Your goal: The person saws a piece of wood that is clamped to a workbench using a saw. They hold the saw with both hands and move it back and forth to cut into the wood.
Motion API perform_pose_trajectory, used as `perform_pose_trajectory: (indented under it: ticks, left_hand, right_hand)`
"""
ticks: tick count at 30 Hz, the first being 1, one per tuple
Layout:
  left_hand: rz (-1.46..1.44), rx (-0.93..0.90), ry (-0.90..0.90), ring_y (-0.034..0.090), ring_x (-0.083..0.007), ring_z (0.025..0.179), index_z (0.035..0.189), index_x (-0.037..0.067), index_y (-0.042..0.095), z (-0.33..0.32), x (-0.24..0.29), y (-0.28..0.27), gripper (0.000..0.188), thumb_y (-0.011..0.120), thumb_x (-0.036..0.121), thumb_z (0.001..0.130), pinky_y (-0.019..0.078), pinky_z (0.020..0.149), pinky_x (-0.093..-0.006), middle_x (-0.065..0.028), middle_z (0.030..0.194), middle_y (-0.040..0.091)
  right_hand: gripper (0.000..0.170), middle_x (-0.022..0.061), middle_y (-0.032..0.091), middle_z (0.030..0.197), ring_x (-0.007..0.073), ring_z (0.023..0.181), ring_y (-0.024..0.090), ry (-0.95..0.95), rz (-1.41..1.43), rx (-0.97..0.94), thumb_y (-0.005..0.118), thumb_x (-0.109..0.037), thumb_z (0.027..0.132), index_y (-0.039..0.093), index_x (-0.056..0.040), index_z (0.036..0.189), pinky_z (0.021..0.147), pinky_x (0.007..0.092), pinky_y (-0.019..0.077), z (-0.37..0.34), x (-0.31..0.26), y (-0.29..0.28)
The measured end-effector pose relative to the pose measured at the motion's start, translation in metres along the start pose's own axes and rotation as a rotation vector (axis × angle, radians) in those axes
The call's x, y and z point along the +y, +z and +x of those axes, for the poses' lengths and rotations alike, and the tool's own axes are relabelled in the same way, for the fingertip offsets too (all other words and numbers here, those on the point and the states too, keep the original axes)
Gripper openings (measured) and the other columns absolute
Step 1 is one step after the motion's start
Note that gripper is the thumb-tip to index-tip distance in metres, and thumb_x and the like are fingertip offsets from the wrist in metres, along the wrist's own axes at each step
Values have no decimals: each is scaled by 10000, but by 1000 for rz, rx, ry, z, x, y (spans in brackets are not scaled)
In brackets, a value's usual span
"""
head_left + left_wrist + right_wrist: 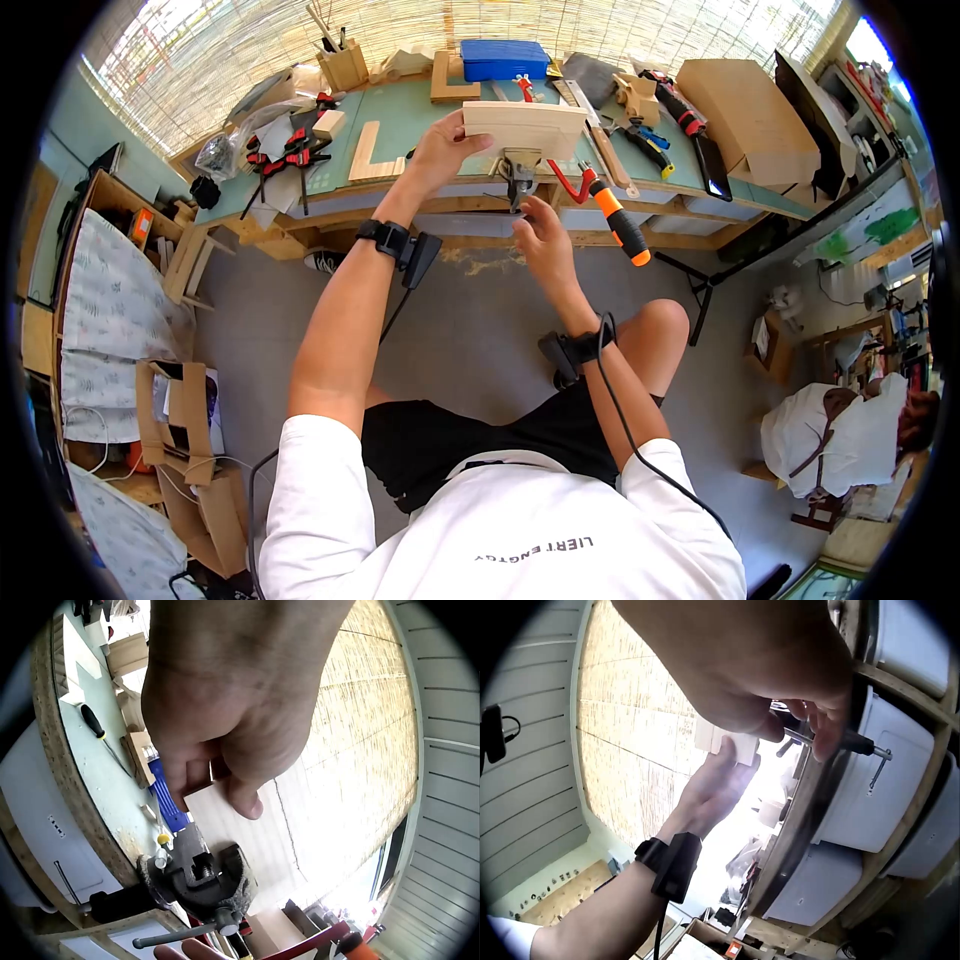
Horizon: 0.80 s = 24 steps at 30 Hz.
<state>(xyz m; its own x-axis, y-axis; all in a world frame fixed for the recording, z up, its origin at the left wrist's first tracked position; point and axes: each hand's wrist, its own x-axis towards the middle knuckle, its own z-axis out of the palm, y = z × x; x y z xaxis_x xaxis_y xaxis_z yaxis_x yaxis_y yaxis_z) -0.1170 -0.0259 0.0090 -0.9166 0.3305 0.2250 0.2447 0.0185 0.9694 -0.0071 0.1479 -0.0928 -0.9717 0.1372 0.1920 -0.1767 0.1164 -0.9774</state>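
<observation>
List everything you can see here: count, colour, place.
Wooden board: 1, pale, at the vise
Vise: 1, grey and black, bench's front edge
Workbench: 1, green top, ahead
L-shaped pieces: 2, pale and tan, on bench
Blue box: 1, bench's back
Clamps: several, red and black, bench's left
Orange-and-black handle: 1, right of vise
Large cardboard box: 1, brown, bench's right
Blind: straw-coloured, behind bench
Storage bins: several, white, under bench
Smaller clutter: uncountable, mixed colours, around
Wrist cameras: 2, black, on wrists
Left hand: 1, bare, gripping board
Right hand: 1, bare, near vise
</observation>
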Motion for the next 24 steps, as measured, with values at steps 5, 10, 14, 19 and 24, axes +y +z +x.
perform_pose_trajectory:
  ticks: [5,10,14,19,24]
  left_hand:
    - [-11,-13,3,592,-108,1033,1264,77,590,1,-4,-2,364,661,69,906,475,933,-273,-34,1136,672]
    - [-8,-9,3,598,-121,1044,1291,69,576,1,-2,-1,398,655,40,902,489,939,-274,-43,1153,670]
    - [23,8,-15,599,-126,1048,1296,69,572,0,0,0,403,658,49,903,487,939,-276,-48,1149,671]
    - [32,-17,-2,579,-107,1039,1264,91,587,2,-4,-2,360,668,108,914,464,933,-282,-18,1142,664]
    - [28,-7,-7,581,-108,1032,1259,88,587,0,-2,-3,359,669,100,910,471,921,-286,-18,1138,664]
  right_hand:
    - [466,159,616,1213,210,965,668,-8,-176,-14,613,-147,907,474,33,1313,840,326,508,4,-11,14]
    - [394,110,615,1162,156,942,628,86,169,24,588,-117,896,484,20,1251,816,295,482,7,-6,31]
    - [401,59,586,1129,101,940,562,181,458,-3,581,-80,884,463,-15,1261,772,264,452,-2,-24,36]
    - [401,20,551,1217,120,1037,535,322,809,-45,552,-34,889,459,-66,1277,870,298,417,-4,-35,40]
    - [384,38,517,1350,177,1233,494,377,1106,-163,522,-1,906,470,-55,1283,966,328,397,4,-53,42]
